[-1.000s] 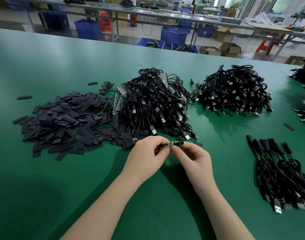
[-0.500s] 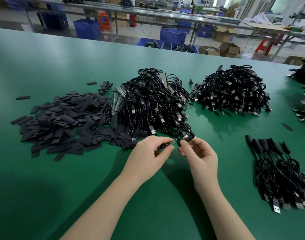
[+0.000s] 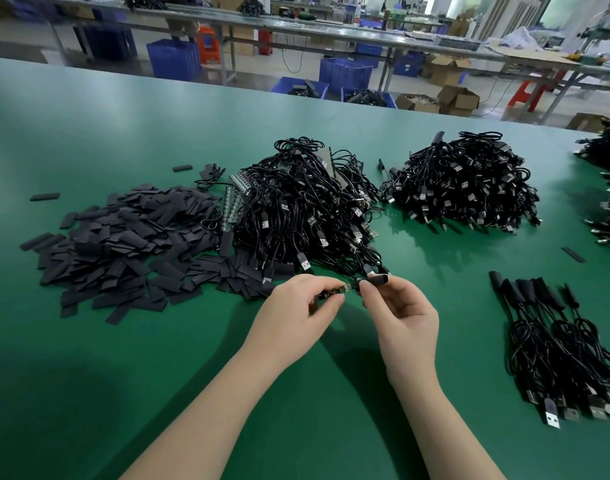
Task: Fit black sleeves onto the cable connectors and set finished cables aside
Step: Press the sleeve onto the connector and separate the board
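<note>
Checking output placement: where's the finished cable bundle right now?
In the head view, the finished cables lie on the green table at the right edge, just right of the right hand, nearer than the far-right cable heap.

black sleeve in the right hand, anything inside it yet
The right hand pinches the black sleeve beside the connector board. Its inside is hidden.

A plain green matte table top (image 3: 89, 140) is seen beneath a heap of flat, dull black rectangular sleeves (image 3: 123, 244) and piles of glossy black coiled cables (image 3: 303, 206) tipped with silver plugs. Blue plastic crates (image 3: 173, 58) and brown cardboard boxes (image 3: 457, 100) are seen behind.
</note>
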Tool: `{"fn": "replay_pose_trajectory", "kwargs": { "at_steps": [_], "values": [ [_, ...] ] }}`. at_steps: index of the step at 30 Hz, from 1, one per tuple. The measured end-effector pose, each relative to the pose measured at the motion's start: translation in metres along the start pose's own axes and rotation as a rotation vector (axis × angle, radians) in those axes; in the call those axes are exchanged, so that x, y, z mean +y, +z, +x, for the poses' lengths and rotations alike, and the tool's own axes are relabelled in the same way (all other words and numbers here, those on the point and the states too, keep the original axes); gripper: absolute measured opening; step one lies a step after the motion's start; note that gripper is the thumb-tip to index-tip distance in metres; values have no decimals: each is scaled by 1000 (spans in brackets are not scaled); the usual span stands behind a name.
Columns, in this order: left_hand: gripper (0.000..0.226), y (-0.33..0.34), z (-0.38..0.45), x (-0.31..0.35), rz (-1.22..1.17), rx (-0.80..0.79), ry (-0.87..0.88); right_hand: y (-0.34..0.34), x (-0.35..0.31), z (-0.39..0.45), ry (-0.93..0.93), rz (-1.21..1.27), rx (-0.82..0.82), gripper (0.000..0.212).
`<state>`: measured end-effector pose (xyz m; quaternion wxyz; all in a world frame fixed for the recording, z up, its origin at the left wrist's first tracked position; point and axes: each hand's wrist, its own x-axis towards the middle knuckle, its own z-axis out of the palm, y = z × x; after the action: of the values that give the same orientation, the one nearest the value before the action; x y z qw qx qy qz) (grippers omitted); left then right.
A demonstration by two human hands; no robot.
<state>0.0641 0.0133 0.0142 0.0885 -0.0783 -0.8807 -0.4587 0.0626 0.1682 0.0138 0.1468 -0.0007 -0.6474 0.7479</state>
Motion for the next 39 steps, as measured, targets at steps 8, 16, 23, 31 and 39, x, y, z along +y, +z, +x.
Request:
{"fn": "replay_pose_trajectory", "kwargs": {
  "at_steps": [8,16,23,31,39],
  "values": [
    [24,0,0,0,-18,-11,19,0,1,0,-49,-22,-22,27],
    [23,0,1,-1,-56,7,3,1,-1,-2,-80,-15,-51,33],
    [24,1,1,-3,-54,8,22,1,1,-2,-129,-92,-48,29],
    [27,3,2,-4,-54,4,30,0,2,-2,-133,-89,-54,31],
    [23,3,2,-4,-61,12,28,0,0,-1,-102,-91,-41,25]
  ]
}}
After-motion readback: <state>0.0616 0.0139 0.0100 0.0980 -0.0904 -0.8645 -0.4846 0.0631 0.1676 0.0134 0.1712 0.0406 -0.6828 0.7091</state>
